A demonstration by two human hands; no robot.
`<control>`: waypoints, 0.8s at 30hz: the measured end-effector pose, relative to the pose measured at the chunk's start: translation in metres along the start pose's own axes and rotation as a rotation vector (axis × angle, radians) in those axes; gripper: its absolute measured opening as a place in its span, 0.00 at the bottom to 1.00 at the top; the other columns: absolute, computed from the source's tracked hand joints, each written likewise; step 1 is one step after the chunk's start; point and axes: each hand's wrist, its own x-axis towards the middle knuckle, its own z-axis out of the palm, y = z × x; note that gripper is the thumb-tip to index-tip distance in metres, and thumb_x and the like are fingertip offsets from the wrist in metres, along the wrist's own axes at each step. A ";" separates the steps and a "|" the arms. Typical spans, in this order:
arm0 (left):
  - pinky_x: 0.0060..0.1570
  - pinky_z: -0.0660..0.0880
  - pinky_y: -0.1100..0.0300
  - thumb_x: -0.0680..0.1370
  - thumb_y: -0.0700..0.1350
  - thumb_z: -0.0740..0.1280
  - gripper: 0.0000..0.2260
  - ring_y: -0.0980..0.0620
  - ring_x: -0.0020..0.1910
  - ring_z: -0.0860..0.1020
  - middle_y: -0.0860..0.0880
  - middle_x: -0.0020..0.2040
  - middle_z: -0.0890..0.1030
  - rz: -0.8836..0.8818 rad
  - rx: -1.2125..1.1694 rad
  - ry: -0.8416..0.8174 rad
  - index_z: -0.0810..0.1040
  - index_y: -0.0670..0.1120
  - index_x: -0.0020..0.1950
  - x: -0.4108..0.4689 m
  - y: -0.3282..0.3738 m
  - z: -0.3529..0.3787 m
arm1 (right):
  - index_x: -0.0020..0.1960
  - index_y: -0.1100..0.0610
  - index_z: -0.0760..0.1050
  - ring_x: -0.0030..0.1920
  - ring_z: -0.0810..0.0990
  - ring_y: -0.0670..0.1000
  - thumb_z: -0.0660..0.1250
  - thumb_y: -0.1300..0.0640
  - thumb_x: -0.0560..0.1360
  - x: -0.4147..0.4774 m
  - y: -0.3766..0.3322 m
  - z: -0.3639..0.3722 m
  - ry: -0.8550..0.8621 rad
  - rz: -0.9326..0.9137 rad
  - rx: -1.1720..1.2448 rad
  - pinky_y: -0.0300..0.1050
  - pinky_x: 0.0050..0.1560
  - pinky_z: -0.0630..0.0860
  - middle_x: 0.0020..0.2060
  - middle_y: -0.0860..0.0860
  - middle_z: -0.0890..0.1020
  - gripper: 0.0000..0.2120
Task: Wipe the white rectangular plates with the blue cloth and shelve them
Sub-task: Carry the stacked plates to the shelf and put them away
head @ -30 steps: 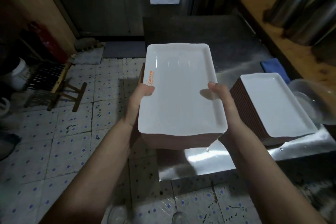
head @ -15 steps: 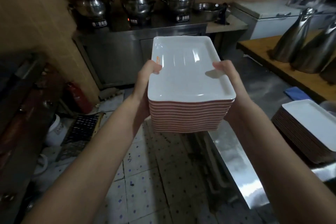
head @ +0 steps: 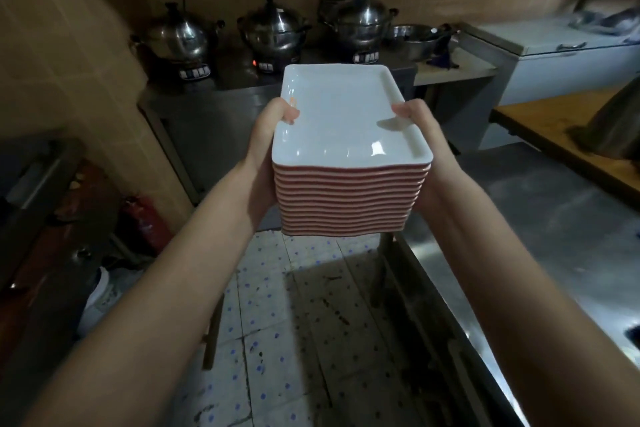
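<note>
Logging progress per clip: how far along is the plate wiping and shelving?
Looks done: the stack of plates is gathered, top plate glossy. In hand: left hand and right hand grip its sides, holding it above the floor beside the steel table. Left: shelving; no shelf or blue cloth is in view.

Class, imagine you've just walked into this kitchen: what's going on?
A person holds a stack of white rectangular plates in the air, with the left hand and right hand gripping its sides and the thumbs hooked over the top plate's rim. The stack hangs above the tiled floor, beside a steel table, facing a counter with three lidded pots. No wiping is under way.
</note>
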 end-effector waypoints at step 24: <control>0.37 0.70 0.57 0.63 0.49 0.62 0.35 0.48 0.38 0.73 0.47 0.41 0.74 -0.248 0.014 -0.127 0.67 0.38 0.69 0.460 0.040 -0.072 | 0.52 0.60 0.73 0.30 0.82 0.51 0.57 0.48 0.77 0.434 -0.018 0.014 0.226 0.010 0.084 0.42 0.31 0.79 0.33 0.55 0.83 0.15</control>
